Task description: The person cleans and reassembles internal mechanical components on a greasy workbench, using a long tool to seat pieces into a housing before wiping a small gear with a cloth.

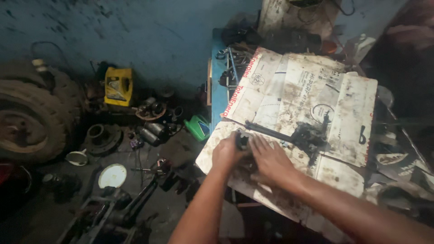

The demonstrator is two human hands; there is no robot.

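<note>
The bench is covered with flattened cardboard, matt, rough and stained with dark grease. On it lies a long metal part, black and oily, with a dull shine. The tyre is matt, dusty rubber. The yellow canister and green container look like smooth plastic, slightly glossy.

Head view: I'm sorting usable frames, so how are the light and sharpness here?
Head view: dim overall, brightest on the stained flattened cardboard sheet; left hand and right hand slightly soft; dark metal part between them lacks detail; corners fall into shadow.
</note>
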